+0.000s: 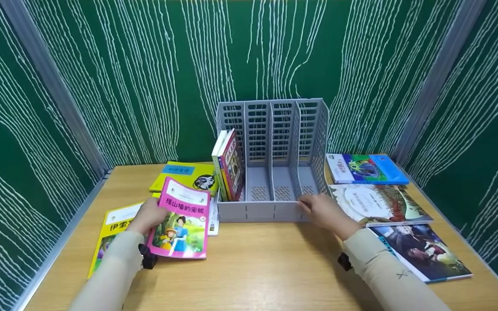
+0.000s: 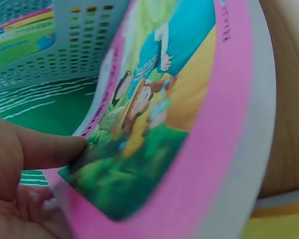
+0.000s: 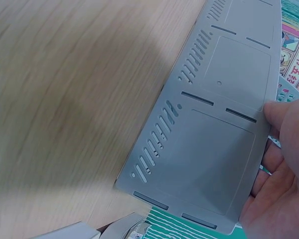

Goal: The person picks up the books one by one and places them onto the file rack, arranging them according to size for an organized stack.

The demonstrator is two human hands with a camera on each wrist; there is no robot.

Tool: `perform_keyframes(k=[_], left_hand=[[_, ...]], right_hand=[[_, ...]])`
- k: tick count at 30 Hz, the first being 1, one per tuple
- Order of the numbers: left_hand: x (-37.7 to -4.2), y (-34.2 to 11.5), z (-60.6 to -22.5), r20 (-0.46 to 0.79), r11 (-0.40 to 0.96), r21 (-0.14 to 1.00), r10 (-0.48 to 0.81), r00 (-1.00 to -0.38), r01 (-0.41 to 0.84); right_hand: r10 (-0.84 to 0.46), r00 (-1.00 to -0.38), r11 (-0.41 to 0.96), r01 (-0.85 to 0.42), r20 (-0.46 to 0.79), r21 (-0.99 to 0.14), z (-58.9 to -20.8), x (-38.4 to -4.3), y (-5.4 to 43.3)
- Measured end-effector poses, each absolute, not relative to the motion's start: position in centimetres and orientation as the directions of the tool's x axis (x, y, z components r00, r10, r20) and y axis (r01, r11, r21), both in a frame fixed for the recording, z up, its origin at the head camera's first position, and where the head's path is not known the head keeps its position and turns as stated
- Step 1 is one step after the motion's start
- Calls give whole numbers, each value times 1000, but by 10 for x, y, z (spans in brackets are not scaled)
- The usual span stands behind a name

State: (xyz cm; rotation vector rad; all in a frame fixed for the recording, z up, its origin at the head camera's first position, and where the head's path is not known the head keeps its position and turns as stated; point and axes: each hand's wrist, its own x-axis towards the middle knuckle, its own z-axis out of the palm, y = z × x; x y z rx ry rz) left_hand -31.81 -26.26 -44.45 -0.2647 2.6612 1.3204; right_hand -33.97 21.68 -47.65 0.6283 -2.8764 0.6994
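Observation:
My left hand point(image 1: 148, 216) pinches the left edge of a pink picture-covered book point(image 1: 184, 220), thumb on the cover in the left wrist view. The book is held tilted above other books on the left. In the middle of the table stands a grey desktop file rack point(image 1: 257, 212) with several upright compartments. My right hand point(image 1: 327, 212) grips the rim of its low front wall near the right end; the right wrist view shows the thumb at that rim and curled fingers behind it. Books point(image 1: 231, 168) stand upright in the leftmost compartment, one with a red cover.
Left of the rack lie a yellow-green book point(image 1: 180, 172) and a yellow-edged book point(image 1: 110, 220), partly under my left arm. On the right lie a blue book point(image 1: 368, 168), a pale floral book point(image 1: 378, 202) and a dark-covered book point(image 1: 424, 250). A green patterned screen rises behind the table.

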Motion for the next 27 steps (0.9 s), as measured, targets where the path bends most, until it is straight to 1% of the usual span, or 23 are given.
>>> perform_keyframes(k=[4, 7, 12, 18, 27], left_hand=[[-315, -264, -438, -242, 548, 797, -96, -966, -254], [-312, -263, -433, -237, 529, 810, -101, -966, -254], [-305, -260, -428, -229, 489, 834, -114, -967, -256], [-299, -256, -422, -189, 453, 859, -150, -970, -237], [-285, -245, -412, -83, 398, 902, -223, -971, -169]], right_hand=[[-382, -892, 800, -450, 241, -398, -477, -339, 217], [-381, -888, 798, -456, 255, -395, -478, -339, 217], [-376, -899, 799, -437, 225, -413, -478, -339, 217], [-373, -907, 808, -422, 196, -412, -477, -338, 216], [-407, -886, 812, -462, 221, -356, -475, -330, 218]])
